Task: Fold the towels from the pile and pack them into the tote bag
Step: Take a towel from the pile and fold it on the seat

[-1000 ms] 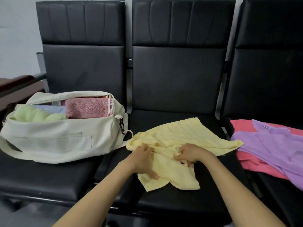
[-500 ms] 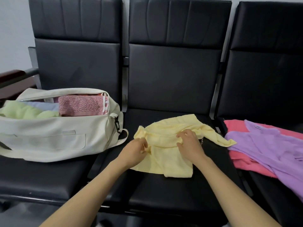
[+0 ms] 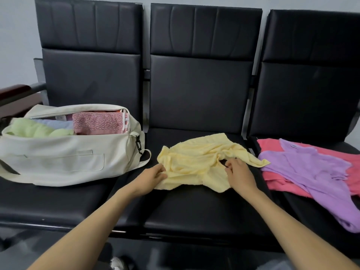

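Observation:
A crumpled yellow towel [image 3: 196, 162] lies on the middle black seat [image 3: 194, 207]. My left hand [image 3: 150, 178] pinches its near left edge. My right hand [image 3: 239, 174] pinches a fold on its right side. On the left seat stands a cream tote bag [image 3: 64, 158], unzipped, with a green towel [image 3: 31, 130], a pale blue one and a pink patterned towel [image 3: 97, 122] inside. A purple towel [image 3: 315, 172] lies spread over a coral pink towel [image 3: 276, 178] on the right seat.
Three black padded seats with tall backrests [image 3: 200, 84] stand side by side against a grey wall. A dark wooden armrest [image 3: 13, 92] juts in at the far left. The floor shows below the front edge of the seats.
The yellow towel has been gathered and shifted farther back on the seat. Both hands moved apart, the left to the towel's left edge, the right to its right side.

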Available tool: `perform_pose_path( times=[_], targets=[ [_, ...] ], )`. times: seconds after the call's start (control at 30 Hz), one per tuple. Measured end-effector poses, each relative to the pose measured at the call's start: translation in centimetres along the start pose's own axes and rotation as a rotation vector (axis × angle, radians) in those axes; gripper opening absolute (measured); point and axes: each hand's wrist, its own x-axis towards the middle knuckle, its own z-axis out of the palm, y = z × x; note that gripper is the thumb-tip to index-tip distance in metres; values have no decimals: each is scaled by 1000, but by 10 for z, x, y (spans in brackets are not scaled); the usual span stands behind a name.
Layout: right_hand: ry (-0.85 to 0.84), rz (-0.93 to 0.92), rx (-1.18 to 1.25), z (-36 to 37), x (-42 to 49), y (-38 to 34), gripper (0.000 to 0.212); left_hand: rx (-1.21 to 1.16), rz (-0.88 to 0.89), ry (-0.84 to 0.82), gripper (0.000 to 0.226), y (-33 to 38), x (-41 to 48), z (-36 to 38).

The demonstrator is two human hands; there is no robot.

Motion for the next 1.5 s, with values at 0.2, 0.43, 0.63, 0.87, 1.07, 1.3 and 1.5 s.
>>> perform_pose_path(
  times=[0.2, 0.43, 0.63, 0.87, 1.07, 1.3, 1.5],
  targets=[
    [-350, -374, 72, 15, -45, -52, 49, -232, 84, -55, 8, 32, -11, 3],
    [-120, -405, -246, 24, -44, -57, 28, -268, 115, 65, 4, 55, -25, -7],
    [4, -322, -206, -40, -41, -27, 18, -239, 111, 245, 6, 53, -34, -34],
    [110, -84, -122, -107, -48, -7, 23, -387, 109, 396, 4, 74, -47, -61],
    [196, -42, -215, -141, -65, -17, 19, -400, 181, 583, 16, 105, -82, -73],
    [142, -151, 767, -200, -93, -33, 17, -770, 281, 606, 13, 142, -131, -111],
    [-63, -163, 968, -220, -80, -27, 13, -586, 226, 510, 18, 135, -111, -138]
  ],
)
